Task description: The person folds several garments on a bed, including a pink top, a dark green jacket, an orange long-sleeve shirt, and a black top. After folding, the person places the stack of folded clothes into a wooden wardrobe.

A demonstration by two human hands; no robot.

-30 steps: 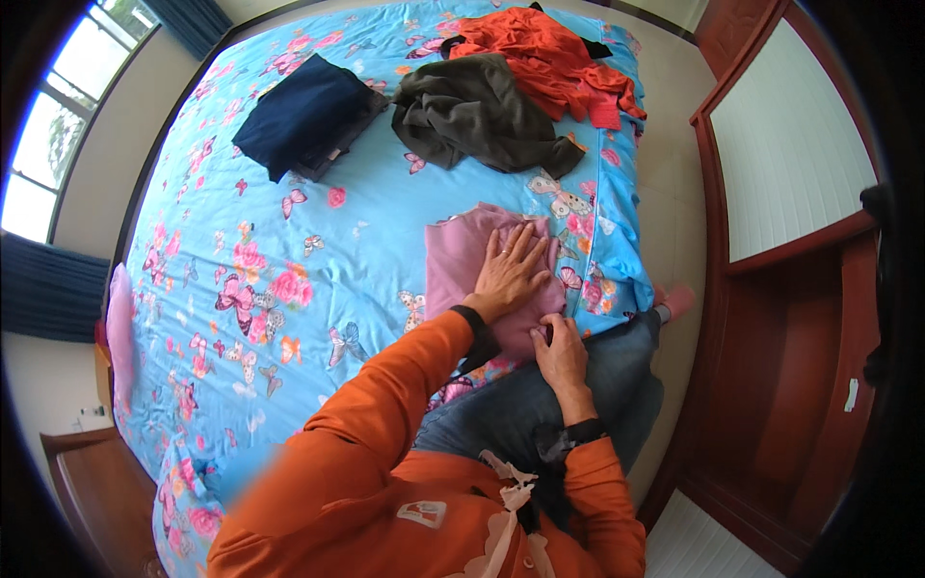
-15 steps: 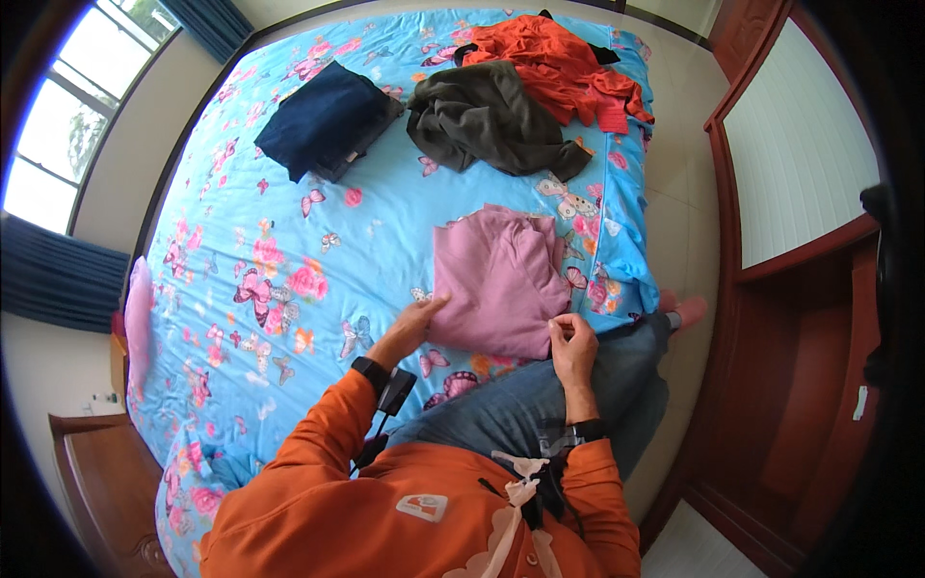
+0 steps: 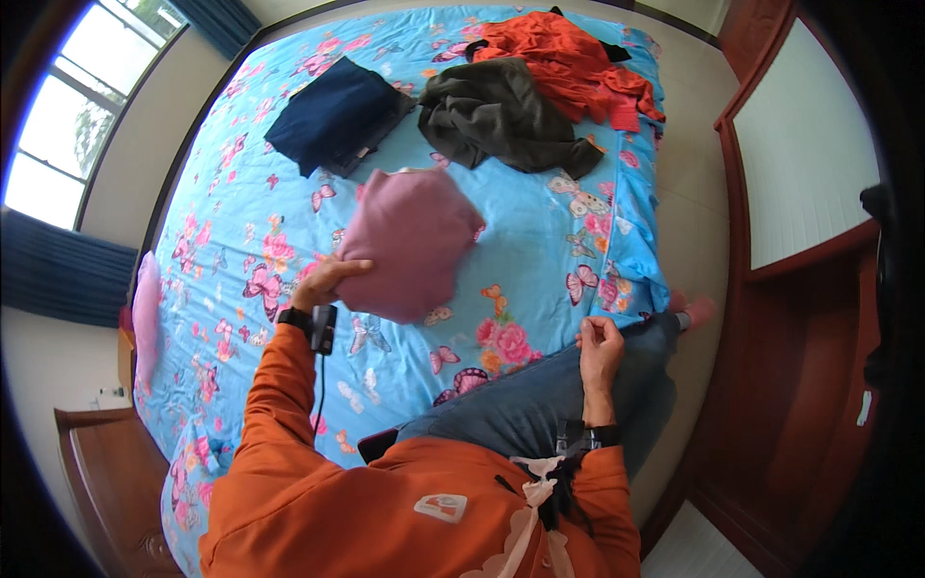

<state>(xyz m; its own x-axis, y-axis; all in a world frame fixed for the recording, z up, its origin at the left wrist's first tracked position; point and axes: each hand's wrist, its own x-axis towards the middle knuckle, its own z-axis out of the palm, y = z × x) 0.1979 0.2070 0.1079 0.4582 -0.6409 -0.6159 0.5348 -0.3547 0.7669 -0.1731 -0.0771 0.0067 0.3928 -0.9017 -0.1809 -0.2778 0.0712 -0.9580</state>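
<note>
My left hand (image 3: 330, 281) grips the lower left edge of a folded pink garment (image 3: 409, 246), its thumb lying over the cloth. The bundle looks tilted and raised off the bedding. My right hand (image 3: 600, 347) is closed near my knee, fingers curled toward the thumb, with nothing visible in it. Beyond the pink garment lies a stack of folded dark blue clothes (image 3: 332, 114). To the right of that stack, a dark olive garment (image 3: 496, 111) is heaped loosely.
A blue bedspread (image 3: 231, 318) with butterflies and flowers covers the bed. Crumpled orange clothing (image 3: 559, 63) lies at the far right. A wooden cabinet (image 3: 771, 385) stands to the right, beyond a strip of floor. A dark phone-like object (image 3: 378, 445) rests by my hip.
My left hand has carried the folded pink garment leftward and up, away from my lap. My right hand has let go of it and moved slightly right.
</note>
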